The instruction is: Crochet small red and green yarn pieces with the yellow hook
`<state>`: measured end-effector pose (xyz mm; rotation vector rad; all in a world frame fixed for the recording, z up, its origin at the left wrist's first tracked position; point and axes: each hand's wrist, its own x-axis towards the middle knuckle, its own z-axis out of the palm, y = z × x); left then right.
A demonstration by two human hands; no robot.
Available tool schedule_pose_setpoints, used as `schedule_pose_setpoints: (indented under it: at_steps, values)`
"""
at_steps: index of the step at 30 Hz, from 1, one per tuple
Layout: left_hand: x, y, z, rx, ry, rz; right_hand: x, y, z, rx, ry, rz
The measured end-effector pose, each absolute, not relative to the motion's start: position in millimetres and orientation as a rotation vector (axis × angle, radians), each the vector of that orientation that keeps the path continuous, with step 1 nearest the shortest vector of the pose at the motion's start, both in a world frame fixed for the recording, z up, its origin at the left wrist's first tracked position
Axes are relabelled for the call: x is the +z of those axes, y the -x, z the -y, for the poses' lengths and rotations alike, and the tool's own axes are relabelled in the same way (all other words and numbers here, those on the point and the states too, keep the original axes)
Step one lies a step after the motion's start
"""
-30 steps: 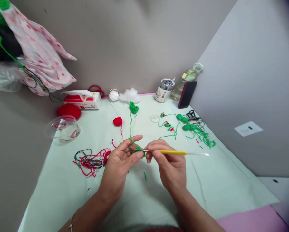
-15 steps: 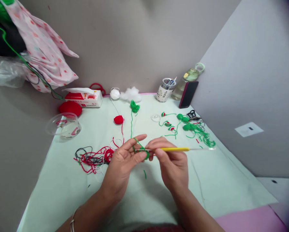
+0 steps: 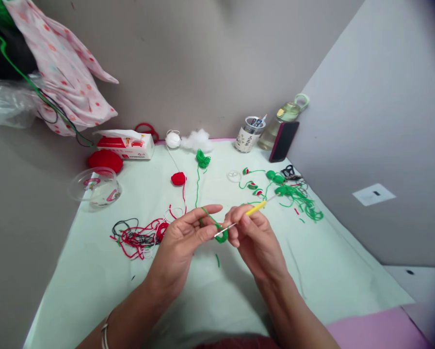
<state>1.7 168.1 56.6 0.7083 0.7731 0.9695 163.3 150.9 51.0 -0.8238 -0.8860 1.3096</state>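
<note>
My left hand [image 3: 183, 242] pinches a small green crochet piece [image 3: 222, 236] between thumb and fingers, its index finger stretched out with green yarn [image 3: 210, 216] over it. That strand runs back across the table to a small green yarn bundle [image 3: 203, 159]. My right hand [image 3: 255, 235] grips a crochet hook [image 3: 256, 208] with a yellow handle. Its metal shaft slants down to the left, the tip lying at the green piece by my left thumb. Whether a loop sits on the tip is too small to tell.
Tangled red, black and white yarn [image 3: 140, 238] lies left. Green crocheted pieces with yarn tails [image 3: 297, 198] lie right. Behind stand a tissue box [image 3: 139, 147], a pen tin [image 3: 248, 138], a bottle [image 3: 271, 131] and a phone [image 3: 284, 141]. A clear plastic bowl [image 3: 108, 191] sits at the left edge.
The hook has turned from nearly level to slanted, its handle end up and its tip lower. My right hand has rolled with it. The green piece shows more openly between my hands.
</note>
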Motion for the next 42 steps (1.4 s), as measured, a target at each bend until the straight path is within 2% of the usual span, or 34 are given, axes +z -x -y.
schedule_pose_setpoints:
  at_steps: [3,10,14,16,18,22,24,31,37,39,42]
  values:
    - [56,-1,-170,0.977,-0.732,-0.79,52,-167,-146,1.145,0.816,1.016]
    - [57,1,-169,1.065,-0.907,-0.869,52,-174,-131,0.47,0.965,1.586]
    - [58,-1,-169,0.953,-0.689,-0.711,44,-172,-131,0.011,1.013,1.88]
    - [58,-2,-169,0.856,-0.543,-0.624,41,-172,-132,-0.086,1.02,1.873]
    - [57,-3,-171,0.802,-0.455,-0.59,42,-172,-134,0.041,0.989,1.771]
    - [57,-2,-173,0.854,-0.529,-0.639,46,-173,-140,0.605,0.869,1.373]
    - [57,-2,-172,0.903,-0.616,-0.662,47,-172,-144,0.74,0.848,1.275]
    - [51,-5,-167,0.962,-0.765,-0.72,44,-159,-142,0.636,0.947,1.328]
    - [51,-12,-164,0.963,-0.532,-0.724,28,-154,-131,0.048,1.061,1.651]
    - [52,-12,-165,0.888,-0.462,-0.673,30,-156,-132,0.127,1.025,1.606]
    - [54,-8,-168,0.864,-0.427,-0.683,41,-162,-137,0.477,0.992,1.317]
